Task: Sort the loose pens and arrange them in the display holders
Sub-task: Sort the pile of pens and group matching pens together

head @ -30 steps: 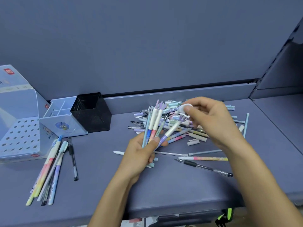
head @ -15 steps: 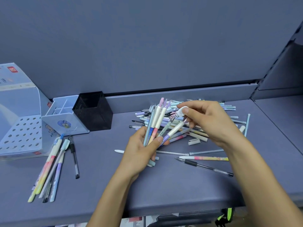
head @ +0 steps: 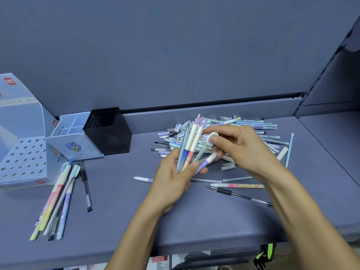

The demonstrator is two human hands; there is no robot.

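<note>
Just right of the black mesh holder (head: pixel 109 131), a person's left grip (head: pixel 171 178) clasps a fan of pens (head: pixel 191 141); the right grip (head: pixel 239 147) pinches a round-capped pen (head: pixel 211 138). Overcrowding could spill the fan onto the loose pile (head: pixel 259 131).

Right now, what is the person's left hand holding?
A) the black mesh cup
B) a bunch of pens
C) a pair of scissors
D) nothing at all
B: the left hand grips a fanned bunch of pens, while the right hand pinches a round-topped pen.
</note>
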